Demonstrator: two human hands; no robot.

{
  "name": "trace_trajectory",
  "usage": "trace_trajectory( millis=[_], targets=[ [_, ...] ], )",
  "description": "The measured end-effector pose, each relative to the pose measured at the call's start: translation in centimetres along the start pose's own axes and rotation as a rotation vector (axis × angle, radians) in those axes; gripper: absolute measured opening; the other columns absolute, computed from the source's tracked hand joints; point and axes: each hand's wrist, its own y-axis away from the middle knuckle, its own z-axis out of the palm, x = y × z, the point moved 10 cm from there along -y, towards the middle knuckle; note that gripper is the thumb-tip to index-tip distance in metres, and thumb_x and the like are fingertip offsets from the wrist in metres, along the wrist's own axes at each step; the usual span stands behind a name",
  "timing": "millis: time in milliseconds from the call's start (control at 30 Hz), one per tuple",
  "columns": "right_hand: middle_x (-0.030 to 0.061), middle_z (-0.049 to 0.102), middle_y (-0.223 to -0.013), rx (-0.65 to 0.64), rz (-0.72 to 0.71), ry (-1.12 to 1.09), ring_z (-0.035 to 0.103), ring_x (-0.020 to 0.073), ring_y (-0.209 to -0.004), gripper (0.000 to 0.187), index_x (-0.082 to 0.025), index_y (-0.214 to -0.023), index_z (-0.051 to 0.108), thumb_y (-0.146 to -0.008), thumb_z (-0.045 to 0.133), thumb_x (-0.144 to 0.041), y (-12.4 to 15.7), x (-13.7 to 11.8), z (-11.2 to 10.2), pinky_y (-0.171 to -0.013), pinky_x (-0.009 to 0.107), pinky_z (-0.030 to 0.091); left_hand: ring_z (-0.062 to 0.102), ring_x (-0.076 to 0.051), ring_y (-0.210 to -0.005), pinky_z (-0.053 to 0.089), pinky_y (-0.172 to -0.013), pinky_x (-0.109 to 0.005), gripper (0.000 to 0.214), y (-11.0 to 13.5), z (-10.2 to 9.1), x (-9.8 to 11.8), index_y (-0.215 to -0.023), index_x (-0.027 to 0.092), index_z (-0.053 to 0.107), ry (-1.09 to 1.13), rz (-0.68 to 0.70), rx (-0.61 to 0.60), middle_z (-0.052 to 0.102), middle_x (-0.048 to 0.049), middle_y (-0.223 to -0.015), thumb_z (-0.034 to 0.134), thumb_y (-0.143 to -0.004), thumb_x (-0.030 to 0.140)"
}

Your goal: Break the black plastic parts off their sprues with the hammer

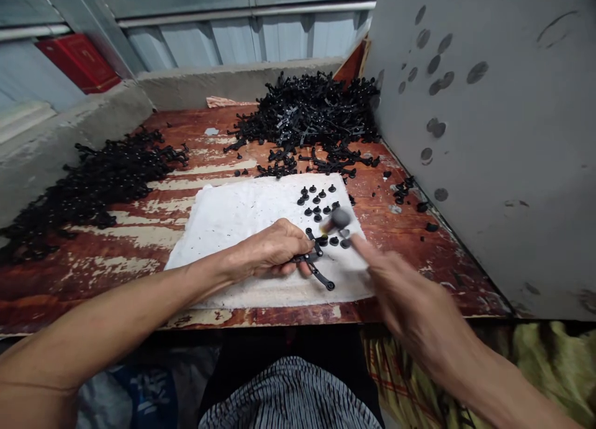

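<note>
My left hand (272,252) rests on a white cloth (233,215) and pinches a black plastic sprue piece (316,264) flat against it. My right hand (395,286) is blurred by motion and grips a small hammer-like tool whose dark head (339,218) hovers just above the piece. Several small black round caps (319,199) lie scattered on the cloth beyond the piece.
A large heap of black plastic pieces (307,109) sits at the back of the worn red wooden bench (139,274). Another heap (93,180) lies along the left. A grey spotted panel (488,137) walls the right side; a concrete ledge (223,81) runs behind.
</note>
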Motion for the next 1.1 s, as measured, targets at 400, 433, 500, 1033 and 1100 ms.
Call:
trace_trajectory(
  millis=[400,433,500,1033,1100],
  targets=[
    [0.0106,0.068,-0.117,-0.065,-0.102,0.209,0.066,0.0217,-0.099,0.04,-0.02,-0.13,0.055,-0.092,0.046,-0.024,-1.9,-1.9,0.9,-0.084,0.036,0.054,0.036,-0.005,-0.034,0.023,-0.036,-0.02,0.023,0.9,1.9,2.0,-0.061,0.016,0.052,-0.229,0.156,-0.148,0.058,0.0016,-0.051,0.05,-0.084,0.022],
    [0.0093,0.07,-0.108,-0.07,-0.046,0.166,0.067,0.0209,-0.093,0.034,-0.019,-0.122,0.06,-0.091,0.049,-0.027,-2.3,-1.5,1.1,-0.078,0.034,0.055,0.037,-0.005,-0.038,0.025,-0.039,-0.02,0.024,1.4,2.7,2.7,-0.061,0.016,0.052,-0.303,0.22,-0.201,0.056,0.0026,-0.051,0.05,-0.083,0.022],
    [0.0049,0.069,-0.087,-0.133,0.071,0.056,0.063,0.018,-0.075,0.021,-0.018,-0.1,0.065,-0.086,0.055,-0.031,-2.9,-0.3,2.3,-0.064,0.03,0.052,0.037,-0.006,-0.044,0.027,-0.043,-0.02,0.023,2.5,4.3,3.9,-0.061,0.016,0.054,-0.447,0.356,-0.289,0.05,0.0045,-0.052,0.049,-0.083,0.02],
    [-0.0102,0.043,-0.047,-0.014,0.417,-0.523,0.028,0.0054,-0.029,0.019,-0.023,-0.08,0.056,-0.078,0.066,-0.039,-1.3,2.1,4.3,-0.027,0.021,0.021,0.062,-0.014,-0.065,0.046,-0.05,-0.023,0.049,2.9,3.1,-0.3,-0.089,0.016,0.052,0.424,0.094,-0.066,0.064,-0.0041,-0.08,0.08,-0.061,0.044],
    [-0.0105,0.043,-0.048,-0.013,0.412,-0.556,0.029,0.0051,-0.029,0.019,-0.023,-0.081,0.056,-0.078,0.066,-0.039,-1.3,1.9,4.7,-0.027,0.02,0.022,0.058,-0.01,-0.058,0.042,-0.047,-0.02,0.045,2.7,3.3,-0.3,-0.084,0.015,0.052,0.409,0.08,-0.023,0.062,-0.0013,-0.071,0.08,-0.061,0.043]
  ],
)
